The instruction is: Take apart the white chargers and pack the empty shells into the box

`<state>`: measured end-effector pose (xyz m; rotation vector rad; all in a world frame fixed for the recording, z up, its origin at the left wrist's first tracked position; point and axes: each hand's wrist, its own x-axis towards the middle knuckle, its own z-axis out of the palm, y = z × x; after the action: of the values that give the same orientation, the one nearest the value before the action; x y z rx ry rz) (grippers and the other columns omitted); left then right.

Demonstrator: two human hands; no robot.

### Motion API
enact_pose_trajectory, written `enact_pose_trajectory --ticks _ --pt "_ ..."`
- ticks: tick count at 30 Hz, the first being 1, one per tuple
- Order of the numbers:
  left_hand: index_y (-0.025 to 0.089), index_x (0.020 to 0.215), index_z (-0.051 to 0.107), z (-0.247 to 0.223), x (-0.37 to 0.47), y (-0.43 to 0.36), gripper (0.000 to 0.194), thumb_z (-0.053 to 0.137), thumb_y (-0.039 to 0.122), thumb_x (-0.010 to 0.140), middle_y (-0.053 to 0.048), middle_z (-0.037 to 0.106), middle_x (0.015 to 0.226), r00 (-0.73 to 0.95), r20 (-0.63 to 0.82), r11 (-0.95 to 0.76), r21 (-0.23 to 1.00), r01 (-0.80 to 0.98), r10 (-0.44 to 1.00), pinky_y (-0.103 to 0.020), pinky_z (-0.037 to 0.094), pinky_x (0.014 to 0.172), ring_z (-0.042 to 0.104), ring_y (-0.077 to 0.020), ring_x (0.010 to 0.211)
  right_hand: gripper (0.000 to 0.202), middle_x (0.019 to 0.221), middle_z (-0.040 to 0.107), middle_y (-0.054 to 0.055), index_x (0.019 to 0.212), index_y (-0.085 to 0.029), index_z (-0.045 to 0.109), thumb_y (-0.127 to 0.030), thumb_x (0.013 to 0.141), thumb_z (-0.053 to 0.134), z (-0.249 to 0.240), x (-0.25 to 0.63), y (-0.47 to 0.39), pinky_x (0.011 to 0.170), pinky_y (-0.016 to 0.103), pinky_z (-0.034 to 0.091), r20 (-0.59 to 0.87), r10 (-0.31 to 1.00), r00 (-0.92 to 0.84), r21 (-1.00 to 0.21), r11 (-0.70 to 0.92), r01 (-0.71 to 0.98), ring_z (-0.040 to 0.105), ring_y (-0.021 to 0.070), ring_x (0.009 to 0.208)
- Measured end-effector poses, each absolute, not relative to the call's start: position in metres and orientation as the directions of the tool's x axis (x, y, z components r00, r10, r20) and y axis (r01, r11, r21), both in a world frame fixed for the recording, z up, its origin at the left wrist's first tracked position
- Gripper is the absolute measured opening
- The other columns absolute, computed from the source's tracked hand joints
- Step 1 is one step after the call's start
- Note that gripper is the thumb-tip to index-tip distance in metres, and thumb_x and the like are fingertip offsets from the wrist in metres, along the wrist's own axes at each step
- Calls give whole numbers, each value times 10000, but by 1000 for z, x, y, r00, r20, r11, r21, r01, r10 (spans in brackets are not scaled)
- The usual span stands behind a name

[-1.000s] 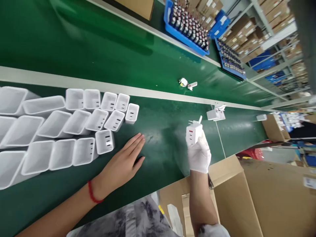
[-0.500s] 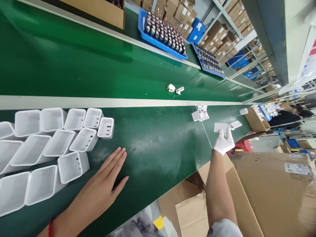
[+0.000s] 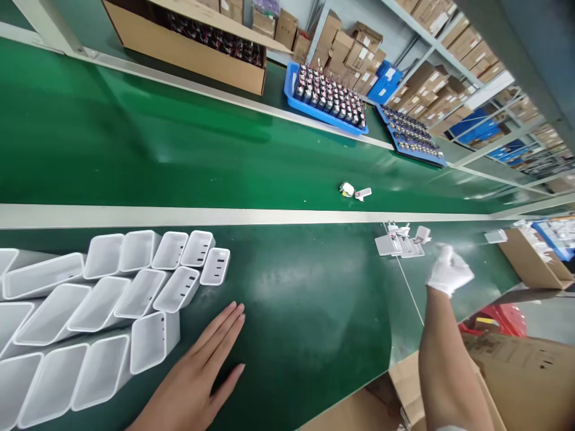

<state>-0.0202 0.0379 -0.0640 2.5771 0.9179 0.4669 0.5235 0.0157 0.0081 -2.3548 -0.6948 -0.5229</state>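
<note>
1. Head view, landmark: the pale grey divider strip (image 3: 269, 215) running along the green conveyor belt (image 3: 291, 311). All places below are given relative to it.

2. Left hand (image 3: 197, 374): bare, lying flat and palm down on the belt on the near side of the strip, fingers extended and close together, holding nothing. Just beyond its fingertips stands the nearest of the white open-topped plastic charger shells (image 3: 153, 341), part of a crowded group of shells on that same near side.

3. Right hand (image 3: 447, 270): in a white fabric glove, on the near side of the strip toward its far right. It is blurred; whether the fingers are spread or closed cannot be told, and no item is visible in it.

4. Finished white plug-in chargers (image 3: 399, 244): a small cluster lying on the belt just below the strip, close beside the gloved hand but apart from it.

5. Beyond the strip: a small loose white part (image 3: 354, 191) on the far lane, a blue plastic tray of upright components (image 3: 327, 99), and a long brown cardboard box (image 3: 188, 45).

6. Judgement on workmanship: units set down here are best laid side by side, touching the existing cluster, prongs clear of neighbours, released only once resting flat, so the row stays orderly.
</note>
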Motion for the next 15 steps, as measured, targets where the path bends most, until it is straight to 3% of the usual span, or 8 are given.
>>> enact_pose_trajectory --ticks 2,4,6,8,12,15 --pt "203 1555 244 -64 -20 38 654 501 350 972 -57 401 1563 735 183 -722 445 530 653 -319 552 1017 463 -243 1392 532 993 720 189 1153 -86 702 -315 926 279 26 515 44 857 468 465 579 385 719 -342 -685 643 645 347 989" --pt "185 1541 284 -63 -20 39 627 500 343 973 -64 405 1560 738 178 -724 438 533 651 -318 549 1018 460 -242 1394 457 1110 707 148 1224 -172 672 -354 933 370 36 504 85 952 427 435 551 551 627 -220 -629 746 616 311 1088" --pt "160 1521 326 -59 -20 40 593 491 331 978 -75 407 1558 748 181 -742 403 535 638 -314 558 1004 463 -244 1392 423 1214 688 77 1279 -275 639 -371 885 522 34 493 133 1014 349 409 423 749 511 -128 -509 851 583 255 1175" --pt "137 1487 387 -51 -21 41 550 492 323 980 -91 422 1548 768 204 -778 348 523 607 -308 570 986 474 -249 1384 494 1283 651 84 1319 -279 605 -332 827 603 24 485 176 1058 354 371 258 866 427 -72 -424 903 525 256 1254" --pt "126 1367 542 -23 -25 47 430 532 287 968 -106 562 1432 802 258 -834 292 468 539 -319 564 1003 526 -265 1334 530 1227 611 241 1268 -164 596 -249 746 646 0 487 227 995 547 337 28 890 455 -11 -455 890 474 375 1227" --pt "126 1288 605 -4 -29 56 355 531 137 941 -104 658 1292 728 307 -788 308 533 613 -420 533 1031 574 -297 1246 287 1061 642 233 985 -169 652 -188 700 674 -10 500 238 904 608 330 -10 846 533 -16 -533 846 477 404 1166"
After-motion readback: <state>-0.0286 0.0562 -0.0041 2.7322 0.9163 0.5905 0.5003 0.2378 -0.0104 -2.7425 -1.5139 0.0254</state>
